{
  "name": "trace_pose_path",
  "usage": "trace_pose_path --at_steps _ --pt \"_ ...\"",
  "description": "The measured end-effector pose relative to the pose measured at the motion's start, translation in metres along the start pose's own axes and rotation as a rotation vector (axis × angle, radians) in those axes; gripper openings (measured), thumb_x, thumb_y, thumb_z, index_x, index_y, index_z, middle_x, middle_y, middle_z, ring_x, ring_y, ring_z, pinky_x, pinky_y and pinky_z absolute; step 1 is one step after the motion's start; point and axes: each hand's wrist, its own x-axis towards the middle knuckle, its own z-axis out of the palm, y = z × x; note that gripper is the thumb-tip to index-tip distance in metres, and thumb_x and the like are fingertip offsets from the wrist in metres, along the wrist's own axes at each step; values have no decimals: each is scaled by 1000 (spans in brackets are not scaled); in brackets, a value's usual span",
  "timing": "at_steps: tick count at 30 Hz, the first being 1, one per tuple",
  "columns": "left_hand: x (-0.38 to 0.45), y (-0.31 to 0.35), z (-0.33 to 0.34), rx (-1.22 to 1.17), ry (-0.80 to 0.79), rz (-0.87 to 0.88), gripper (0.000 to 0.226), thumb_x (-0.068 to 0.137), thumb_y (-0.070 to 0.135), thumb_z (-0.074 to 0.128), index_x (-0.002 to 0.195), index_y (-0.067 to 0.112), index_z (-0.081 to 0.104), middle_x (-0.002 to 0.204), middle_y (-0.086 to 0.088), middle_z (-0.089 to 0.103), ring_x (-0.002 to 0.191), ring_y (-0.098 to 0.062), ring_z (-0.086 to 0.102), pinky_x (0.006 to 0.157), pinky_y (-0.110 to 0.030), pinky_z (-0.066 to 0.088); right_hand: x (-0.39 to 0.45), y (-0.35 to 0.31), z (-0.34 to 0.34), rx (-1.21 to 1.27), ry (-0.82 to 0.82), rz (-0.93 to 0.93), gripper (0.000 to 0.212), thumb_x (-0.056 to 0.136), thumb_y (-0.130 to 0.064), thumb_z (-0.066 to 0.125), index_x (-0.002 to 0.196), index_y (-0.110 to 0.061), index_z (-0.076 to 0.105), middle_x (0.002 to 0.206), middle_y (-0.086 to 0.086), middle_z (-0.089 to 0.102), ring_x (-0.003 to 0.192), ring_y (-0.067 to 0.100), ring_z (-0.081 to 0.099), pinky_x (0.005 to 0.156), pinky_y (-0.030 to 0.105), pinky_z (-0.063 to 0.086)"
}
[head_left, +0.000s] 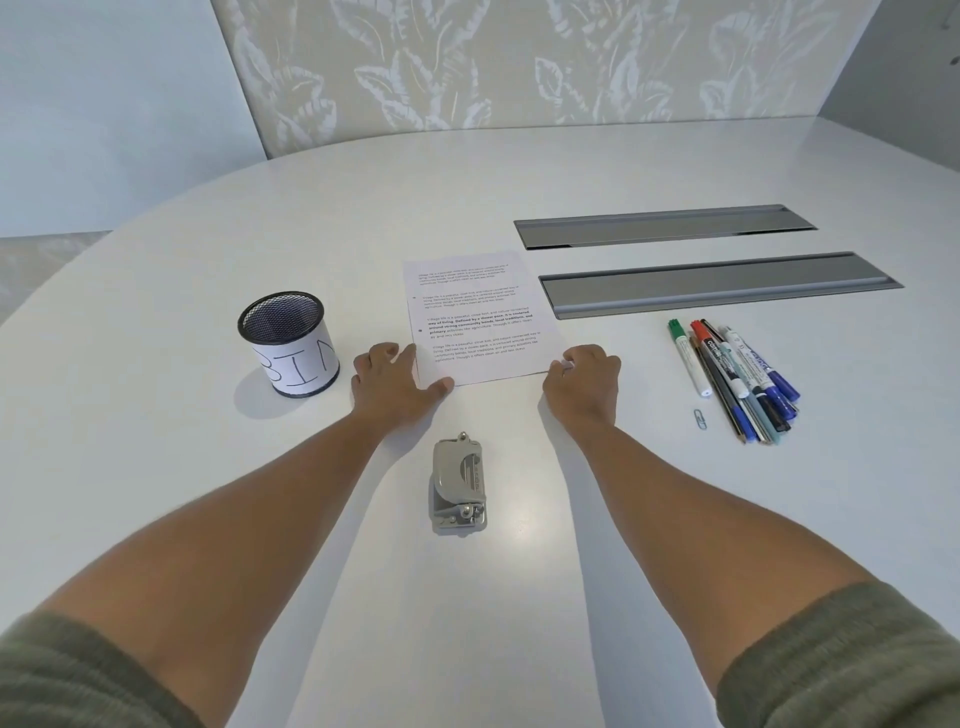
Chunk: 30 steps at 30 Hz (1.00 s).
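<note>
Paper is the thing in hand: a printed sheet (475, 317) with four blocks of text lies flat on the white surface (208, 467), a little ahead of the person and turned slightly off square. The left hand (389, 387) is at the sheet's near left corner, its thumb laid across the near edge and its fingers curled against the left edge, so that it grips that corner. The right hand (584, 387) is at the near right corner, fingers curled down onto the paper and pinching it; how the thumb lies there cannot be told. Both forearms are bare, with olive sleeves (852, 660) pushed up. Between the arms, nearer the person and apart from the sheet, rests a grey hole punch (460, 486). Left of the left hand stands a black mesh cup (291, 345), upright, wrapped in white paper lettered BIN. Well to the right lies a bundle of markers and pens (743, 379), side by side and touching, with a paper clip (700, 419) just beside them on the near left. Two long metal cable flaps (722, 283) are set into the surface beyond the pens, one behind the other.
</note>
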Motion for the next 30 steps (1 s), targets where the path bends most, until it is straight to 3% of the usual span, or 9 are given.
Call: trace_pose_path --at_steps 5,21,30 --pt "9 2 2 11 -23 -30 68 85 64 51 142 28 41 153 -5 26 142 -33 16 112 -47 22 -2 6 3 59 14 48 25 91 -19 51 113 -14 63 125 4 52 92 13 39 81 26 38" --pt "6 -3 12 -11 43 -28 66 93 57 43 151 25 32 156 -2 24 143 -29 15 114 -46 19 -5 8 3 40 -2 44 24 92 -20 49 112 -17 61 124 3 53 90 11 35 76 29 39" --pt "-10 -3 8 -77 60 7 61 100 47 39 149 12 34 158 -4 26 145 -29 15 115 -44 21 -15 7 -1 68 17 26 30 93 -21 52 121 -15 57 128 1 51 96 9 38 80 29 41"
